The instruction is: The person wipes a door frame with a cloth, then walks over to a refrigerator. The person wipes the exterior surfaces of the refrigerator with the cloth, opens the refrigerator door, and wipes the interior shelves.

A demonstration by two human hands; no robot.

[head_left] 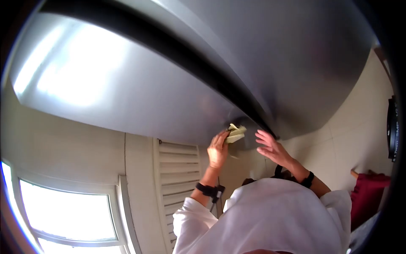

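My left hand is closed on a pale yellow folded cloth, its fingers curled round the cloth's left side. The cloth is held close to the lower end of a large silver-grey metallic panel. A little to the right, my right hand is raised with its fingers stretched out and holds nothing. It is near the bottom end of a dark gap between the silver panel and a second grey panel. A black band is strapped on each wrist.
A white slatted rack or radiator stands at the wall on the left, beside a bright window. Beige floor tiles stretch out on the right. A dark red cloth hangs at the lower right.
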